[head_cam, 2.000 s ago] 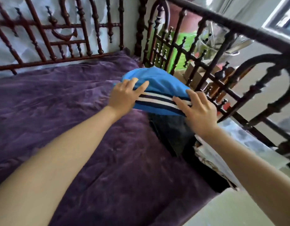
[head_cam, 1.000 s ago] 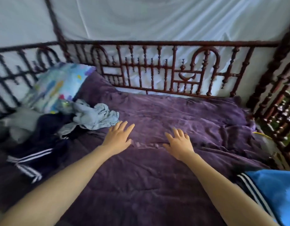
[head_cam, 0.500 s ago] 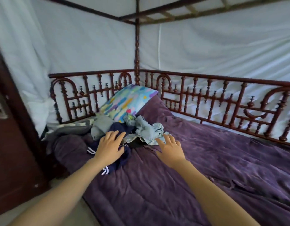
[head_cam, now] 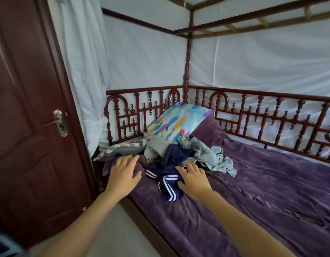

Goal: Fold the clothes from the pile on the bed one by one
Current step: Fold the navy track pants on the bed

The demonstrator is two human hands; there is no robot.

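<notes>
A pile of clothes lies at the head of the bed on the purple bedspread [head_cam: 253, 191]. In it are a crumpled navy garment with white stripes [head_cam: 168, 175], a light blue denim garment [head_cam: 210, 156] and a grey garment [head_cam: 156, 147]. My right hand [head_cam: 193, 178] is spread over the navy garment with its fingers extended, touching the cloth. Left of the pile, near the bed's edge, my left hand [head_cam: 123, 173] hovers flat and holds nothing.
A multicoloured pillow [head_cam: 179, 121] leans against the dark red wooden rail [head_cam: 142, 108], and a patterned grey pillow [head_cam: 121, 150] lies flat beside it. A dark brown door [head_cam: 30, 127] stands close on the left. White netting hangs around the bed frame.
My view has swung left from the folded blue garment at the bed's foot to the pile at its head. Both hands left that garment and reached the pile; my right hand now touches the navy garment.
</notes>
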